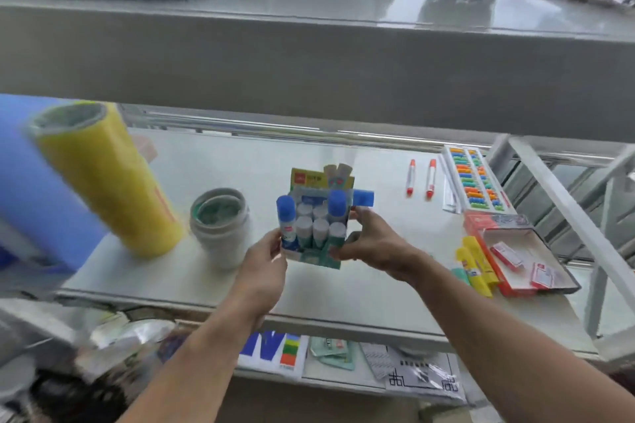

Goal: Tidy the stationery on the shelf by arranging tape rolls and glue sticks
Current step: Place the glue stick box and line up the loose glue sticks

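A small cardboard display box of glue sticks is held above the middle of the glass shelf. Several sticks stand in it, some with blue caps up, others with white bases up. My left hand grips the box's left side. My right hand grips its right side, with a blue-capped glue stick lying across the fingers at the box's top right. A tall stack of yellow tape rolls leans at the left. A stack of clear tape rolls stands beside it.
Two red-and-white pens lie at the back right, next to a pack of coloured clips. An orange tray and yellow highlighters sit at the right. A white rack frame stands far right. A lower shelf holds papers.
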The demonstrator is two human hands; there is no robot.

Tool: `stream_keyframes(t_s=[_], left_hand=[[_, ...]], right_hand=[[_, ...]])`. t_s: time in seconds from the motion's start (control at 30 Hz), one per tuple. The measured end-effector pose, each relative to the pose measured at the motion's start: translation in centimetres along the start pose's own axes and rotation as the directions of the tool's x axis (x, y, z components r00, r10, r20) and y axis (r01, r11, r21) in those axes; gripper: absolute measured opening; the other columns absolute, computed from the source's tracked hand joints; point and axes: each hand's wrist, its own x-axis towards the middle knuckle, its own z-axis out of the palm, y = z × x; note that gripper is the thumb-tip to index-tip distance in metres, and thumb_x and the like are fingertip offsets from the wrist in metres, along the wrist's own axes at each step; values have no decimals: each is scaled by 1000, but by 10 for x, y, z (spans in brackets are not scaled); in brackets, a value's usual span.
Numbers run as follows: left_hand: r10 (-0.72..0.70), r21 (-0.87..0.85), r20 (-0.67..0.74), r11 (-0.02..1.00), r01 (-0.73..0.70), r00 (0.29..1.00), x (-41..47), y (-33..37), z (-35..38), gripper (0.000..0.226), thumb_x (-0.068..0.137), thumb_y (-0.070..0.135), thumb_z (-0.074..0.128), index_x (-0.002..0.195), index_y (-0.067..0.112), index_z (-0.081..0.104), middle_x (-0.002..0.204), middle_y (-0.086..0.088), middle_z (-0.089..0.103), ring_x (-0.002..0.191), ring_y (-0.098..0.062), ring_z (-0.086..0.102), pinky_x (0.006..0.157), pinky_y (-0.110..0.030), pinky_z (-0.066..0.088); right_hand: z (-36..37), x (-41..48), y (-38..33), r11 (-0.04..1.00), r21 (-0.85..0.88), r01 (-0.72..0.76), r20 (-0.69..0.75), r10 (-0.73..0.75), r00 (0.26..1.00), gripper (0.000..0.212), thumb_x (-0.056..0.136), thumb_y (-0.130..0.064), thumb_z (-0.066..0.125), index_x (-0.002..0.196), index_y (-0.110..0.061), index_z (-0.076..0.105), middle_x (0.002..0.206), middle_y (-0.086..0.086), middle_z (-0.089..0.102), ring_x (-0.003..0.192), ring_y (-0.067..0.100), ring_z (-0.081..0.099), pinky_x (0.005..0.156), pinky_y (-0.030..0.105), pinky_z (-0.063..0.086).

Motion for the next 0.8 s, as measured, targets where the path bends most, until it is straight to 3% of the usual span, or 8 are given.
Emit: stream_keyframes(t_s=[0.07,0.2,0.27,0.33,0.37,0.5,0.67,0.8], left_hand=[[-17,-11,-4,1000,17,1000,-5,-15,-3,53,93,-5,40,123,35,57,112,20,65,110,1,57,94,-21,45],[6,-71,-16,997,-7,1000,-9,-32,-6,43,97,6,50,109,45,60,108,24,68,95,11,62,70,-8,49],[-4,-38,-45,999,2,999,-10,-44,-6,41,99,9,48,121,44,56,118,29,61,108,12,57,85,-9,47],[-2,25,-56,1000,4,998,-11,-54,-6,50,98,7,46,138,35,48,132,22,55,126,1,49,106,-24,41],[7,45,-35,999,-6,999,-10,-58,-5,57,94,2,46,141,34,47,135,20,55,128,-1,48,109,-26,38],[-8,45,12,999,8,1000,-5,-62,-6,68,86,-4,43,142,35,45,136,18,56,130,1,47,107,-22,35],[-15,4,47,1000,15,999,-4,-66,-13,67,88,-7,42,144,31,47,136,18,57,130,4,47,111,-22,33],[-11,3,69,1000,11,998,-2,-66,-15,67,88,-8,41,143,31,47,133,20,58,127,5,49,103,-13,34]], right_hand=[[13,4,7,1000,-6,-23,48,24,999,63,71,3,80,126,-15,56,126,1,59,78,10,70,68,22,55],[24,4,18,998,16,-56,49,56,997,68,74,-2,81,132,-16,49,130,0,55,81,15,68,65,20,53],[25,1,22,998,29,-55,33,54,998,71,77,-2,81,135,-19,45,130,-6,54,79,18,66,63,22,53],[29,-3,27,999,21,-39,10,39,999,75,77,-3,82,139,-22,43,132,-9,52,74,15,66,63,22,53],[32,-4,29,999,19,-28,-5,28,1000,78,77,-3,83,141,-23,42,135,-8,51,70,13,66,63,22,53],[38,-4,32,999,17,-37,-49,38,998,84,77,0,82,145,-23,38,142,-5,47,74,14,68,67,22,56],[40,-3,31,998,4,-60,-50,60,997,85,79,-1,79,147,-29,37,150,-2,44,76,15,69,71,30,59],[41,-2,28,998,-1,-69,-49,69,996,86,80,-1,79,148,-30,36,154,0,42,80,18,69,73,32,61]])
